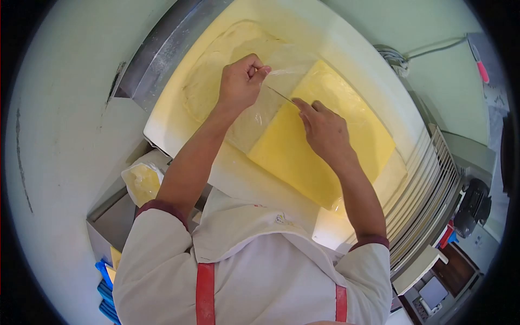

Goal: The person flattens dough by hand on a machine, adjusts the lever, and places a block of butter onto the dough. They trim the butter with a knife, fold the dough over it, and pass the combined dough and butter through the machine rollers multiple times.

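My left hand [242,81] is closed, pinching the edge of a clear plastic film [254,116] and lifting it. In my right hand [326,130] is a knife [279,93], its thin blade pointing up and left toward the film near my left hand. The handle is hidden under my fingers. Below both hands lies a flat, square yellow slab [295,157] that looks like butter, with film along its left edge and shiny film over part of it. A pale, flattened sheet of dough [208,70] spreads to its left.
A white worktop [346,32] with yellowish smears carries everything. To the right stands a stack of metal trays or racks [428,184]. A white bag with yellow contents [143,181] sits at lower left. Coiled cable [392,57] lies beyond the far right edge.
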`<state>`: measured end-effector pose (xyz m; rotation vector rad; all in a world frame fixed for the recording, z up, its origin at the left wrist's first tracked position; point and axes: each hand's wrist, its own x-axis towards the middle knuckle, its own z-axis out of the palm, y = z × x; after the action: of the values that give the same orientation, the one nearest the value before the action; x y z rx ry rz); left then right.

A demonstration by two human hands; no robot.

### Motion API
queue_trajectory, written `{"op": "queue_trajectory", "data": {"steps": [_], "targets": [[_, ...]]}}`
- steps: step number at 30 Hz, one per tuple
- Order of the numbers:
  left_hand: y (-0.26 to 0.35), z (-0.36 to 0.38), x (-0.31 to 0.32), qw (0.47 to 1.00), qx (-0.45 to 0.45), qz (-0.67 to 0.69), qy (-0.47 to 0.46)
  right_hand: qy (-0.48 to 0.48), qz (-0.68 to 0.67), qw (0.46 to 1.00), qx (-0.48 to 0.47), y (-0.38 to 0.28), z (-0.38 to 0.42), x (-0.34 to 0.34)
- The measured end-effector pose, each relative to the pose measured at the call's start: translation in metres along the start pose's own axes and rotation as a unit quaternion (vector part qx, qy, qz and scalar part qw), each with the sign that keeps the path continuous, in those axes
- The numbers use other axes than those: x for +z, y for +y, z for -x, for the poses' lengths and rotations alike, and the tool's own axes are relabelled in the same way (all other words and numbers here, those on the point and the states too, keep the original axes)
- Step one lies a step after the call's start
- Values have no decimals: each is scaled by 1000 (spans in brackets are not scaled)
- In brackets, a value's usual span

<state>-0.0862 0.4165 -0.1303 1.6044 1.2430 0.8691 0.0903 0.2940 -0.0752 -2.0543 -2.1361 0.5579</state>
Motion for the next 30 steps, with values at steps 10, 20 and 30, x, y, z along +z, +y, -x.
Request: {"op": "queue_trajectory", "data": {"steps": [10,20,30], "targets": [[-39,-12,2,996,79,8,26,-49,62,993,90,63,123,-62],[42,21,54,945,268,-186,33,139,-6,926,350,161,342,-94],[99,124,294,771,401,-386,-308,341,-422,733,410,167,232,16]]}}
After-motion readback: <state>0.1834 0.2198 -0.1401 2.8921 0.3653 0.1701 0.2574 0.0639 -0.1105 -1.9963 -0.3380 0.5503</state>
